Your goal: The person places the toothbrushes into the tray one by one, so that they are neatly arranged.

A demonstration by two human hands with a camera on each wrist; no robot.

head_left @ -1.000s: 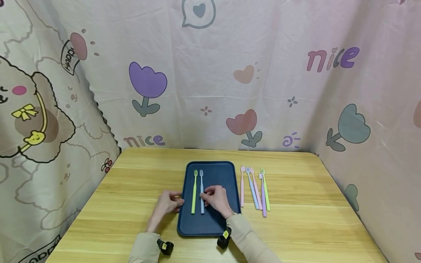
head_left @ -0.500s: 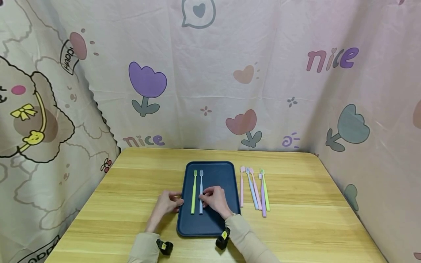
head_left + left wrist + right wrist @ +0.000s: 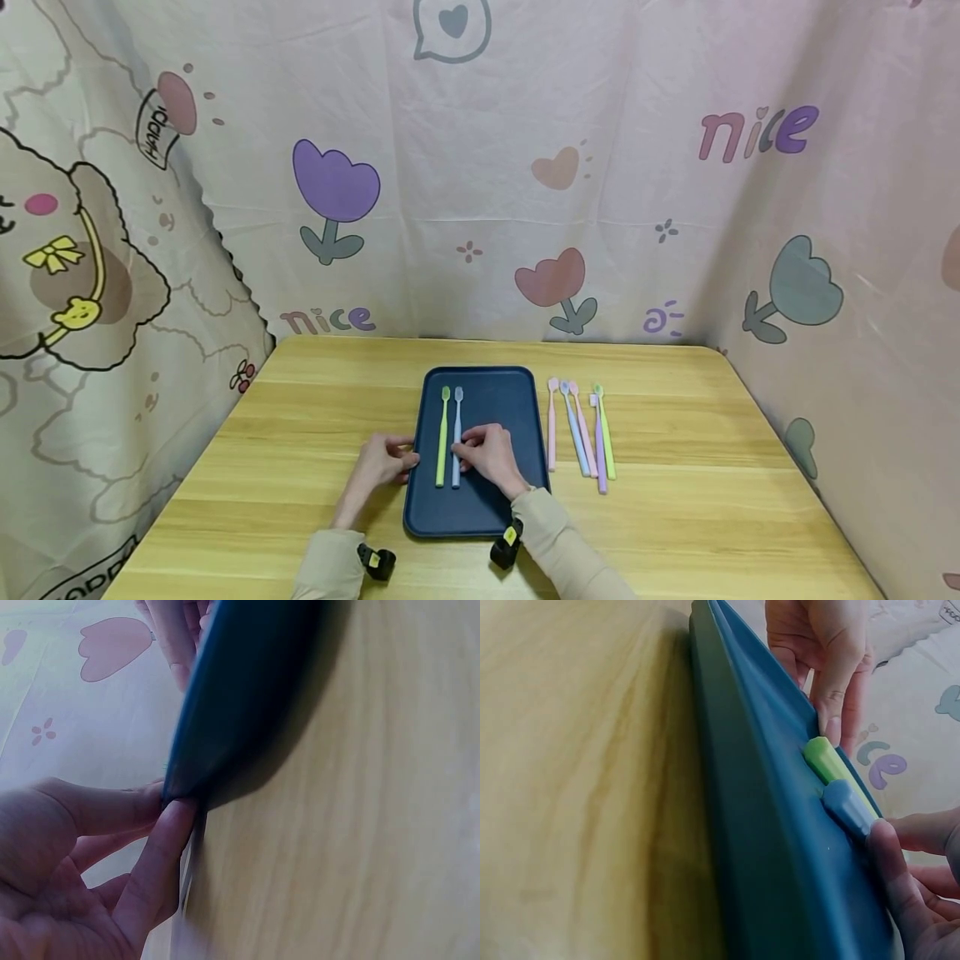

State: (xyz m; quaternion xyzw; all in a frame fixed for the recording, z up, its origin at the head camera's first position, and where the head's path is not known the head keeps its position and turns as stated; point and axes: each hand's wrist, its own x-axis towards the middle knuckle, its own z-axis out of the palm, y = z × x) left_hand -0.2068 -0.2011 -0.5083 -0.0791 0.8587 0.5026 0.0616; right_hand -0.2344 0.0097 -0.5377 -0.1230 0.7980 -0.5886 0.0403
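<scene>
My left hand (image 3: 384, 460) pinches a smooth navy tray (image 3: 450, 518) by its rim; my right hand (image 3: 491, 455) pinches, and partly covers, a slim blue toothbrush (image 3: 457, 427) inside, beside a green toothbrush (image 3: 442, 442). Rightward, five pastel toothbrushes (image 3: 586, 442) on wood-grained tabletop (image 3: 697, 467); behind, printed fabric (image 3: 450, 167).

Your wood-grained table (image 3: 300, 425) reaches back to a pale printed cloth (image 3: 450, 150). Facing you on that cloth are a purple tulip (image 3: 337, 185), a red tulip (image 3: 551, 277) and, upper right, the word "nice" (image 3: 762, 138); at your left, a cartoon animal (image 3: 90, 267) wears a yellow bow (image 3: 56, 256).
</scene>
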